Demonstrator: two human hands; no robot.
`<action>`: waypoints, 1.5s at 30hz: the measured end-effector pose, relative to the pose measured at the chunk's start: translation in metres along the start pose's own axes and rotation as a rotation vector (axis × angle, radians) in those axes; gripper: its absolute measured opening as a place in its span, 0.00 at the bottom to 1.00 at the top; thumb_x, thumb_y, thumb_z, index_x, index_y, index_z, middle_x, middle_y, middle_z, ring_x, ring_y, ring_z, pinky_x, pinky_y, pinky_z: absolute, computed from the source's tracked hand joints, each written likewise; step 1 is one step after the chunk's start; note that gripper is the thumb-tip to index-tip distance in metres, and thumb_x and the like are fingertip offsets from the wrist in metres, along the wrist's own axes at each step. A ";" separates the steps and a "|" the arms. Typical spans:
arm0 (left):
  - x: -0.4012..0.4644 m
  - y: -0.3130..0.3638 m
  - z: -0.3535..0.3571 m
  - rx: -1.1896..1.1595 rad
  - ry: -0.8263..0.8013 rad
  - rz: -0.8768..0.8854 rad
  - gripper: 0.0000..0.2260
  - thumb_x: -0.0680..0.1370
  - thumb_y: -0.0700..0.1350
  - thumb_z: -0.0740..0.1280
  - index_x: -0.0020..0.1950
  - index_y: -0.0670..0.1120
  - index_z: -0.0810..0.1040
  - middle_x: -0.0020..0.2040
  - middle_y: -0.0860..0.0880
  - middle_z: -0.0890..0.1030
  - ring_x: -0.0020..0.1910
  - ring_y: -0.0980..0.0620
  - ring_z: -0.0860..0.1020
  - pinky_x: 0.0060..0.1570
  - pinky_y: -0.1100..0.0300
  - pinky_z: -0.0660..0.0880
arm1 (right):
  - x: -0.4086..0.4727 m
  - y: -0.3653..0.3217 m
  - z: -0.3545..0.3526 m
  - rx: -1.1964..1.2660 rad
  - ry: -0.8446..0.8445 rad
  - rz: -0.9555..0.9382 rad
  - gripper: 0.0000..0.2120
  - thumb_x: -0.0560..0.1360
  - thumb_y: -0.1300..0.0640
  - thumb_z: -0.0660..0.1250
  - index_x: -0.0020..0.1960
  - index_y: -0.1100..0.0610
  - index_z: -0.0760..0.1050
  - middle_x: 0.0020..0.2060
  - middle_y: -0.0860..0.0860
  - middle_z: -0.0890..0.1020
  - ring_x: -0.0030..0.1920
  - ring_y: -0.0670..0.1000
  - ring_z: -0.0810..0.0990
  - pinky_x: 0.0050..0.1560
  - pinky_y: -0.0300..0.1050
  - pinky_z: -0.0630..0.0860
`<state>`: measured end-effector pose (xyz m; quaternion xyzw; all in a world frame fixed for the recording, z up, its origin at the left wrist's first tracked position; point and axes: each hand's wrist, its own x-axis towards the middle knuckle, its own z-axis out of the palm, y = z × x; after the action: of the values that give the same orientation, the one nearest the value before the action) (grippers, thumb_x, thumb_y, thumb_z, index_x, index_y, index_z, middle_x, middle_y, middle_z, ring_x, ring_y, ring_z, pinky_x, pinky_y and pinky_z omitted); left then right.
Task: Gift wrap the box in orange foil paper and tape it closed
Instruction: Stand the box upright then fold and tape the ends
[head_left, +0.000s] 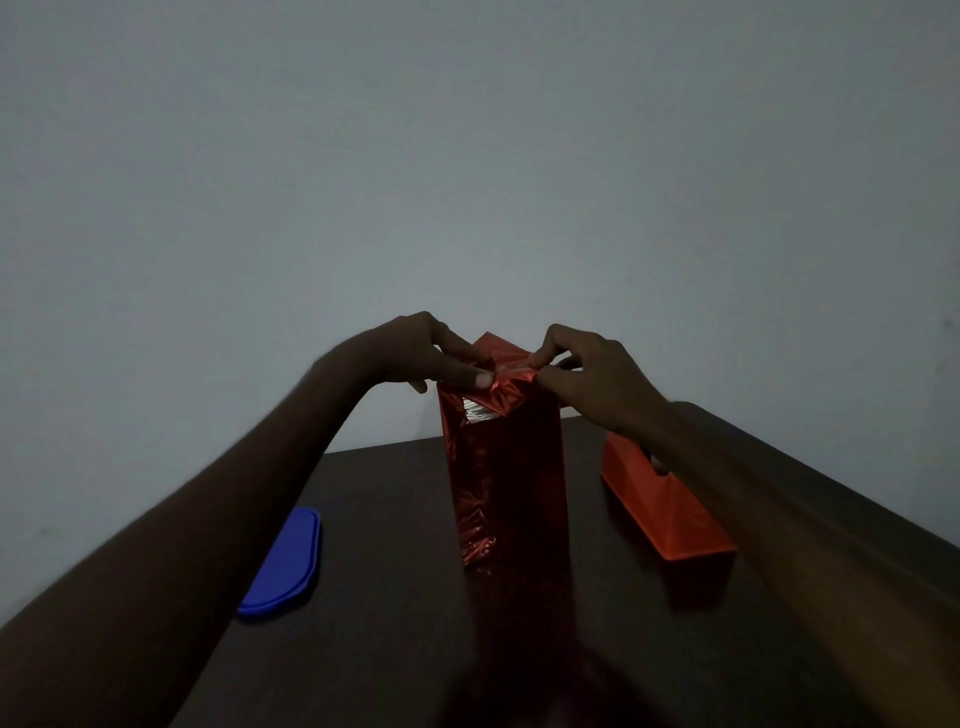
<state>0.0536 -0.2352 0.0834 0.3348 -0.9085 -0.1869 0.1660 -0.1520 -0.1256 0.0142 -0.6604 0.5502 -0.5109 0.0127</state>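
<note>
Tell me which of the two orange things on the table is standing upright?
The tall orange foil-wrapped box at the centre stands upright, both hands at its top folds. The orange plastic tape dispenser to its right lies low and long on the dark table.

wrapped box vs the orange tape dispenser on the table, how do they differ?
The wrapped box stands upright and tall; the tape dispenser lies low and long on the table. The box is covered in crinkled, shiny foil; the dispenser looks smooth and matte. The left hand and right hand both pinch the foil at the box's top; the dispenser is not held. Both are reddish orange and sit on the same dark table.
</note>
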 end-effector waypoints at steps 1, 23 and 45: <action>0.000 0.000 0.000 0.003 0.000 -0.001 0.17 0.70 0.57 0.75 0.58 0.61 0.83 0.48 0.62 0.79 0.49 0.62 0.77 0.36 0.66 0.76 | 0.002 0.001 0.000 -0.003 0.008 0.005 0.02 0.71 0.56 0.66 0.41 0.54 0.76 0.39 0.45 0.82 0.39 0.48 0.83 0.46 0.57 0.80; -0.002 0.010 0.009 0.099 -0.019 -0.051 0.22 0.69 0.64 0.73 0.62 0.67 0.77 0.50 0.54 0.78 0.51 0.56 0.76 0.41 0.60 0.77 | 0.022 -0.031 0.002 -0.145 -0.169 0.151 0.19 0.69 0.58 0.64 0.44 0.35 0.83 0.44 0.39 0.85 0.44 0.48 0.82 0.51 0.55 0.81; -0.001 0.005 0.004 0.083 0.098 0.014 0.12 0.68 0.63 0.75 0.49 0.63 0.85 0.49 0.55 0.84 0.51 0.51 0.81 0.55 0.53 0.78 | 0.014 -0.032 0.006 -0.213 -0.062 0.115 0.20 0.72 0.62 0.60 0.45 0.40 0.84 0.26 0.37 0.74 0.29 0.44 0.71 0.32 0.41 0.65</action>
<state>0.0498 -0.2302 0.0821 0.3438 -0.9085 -0.1314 0.1978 -0.1265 -0.1266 0.0388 -0.6407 0.6377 -0.4274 -0.0112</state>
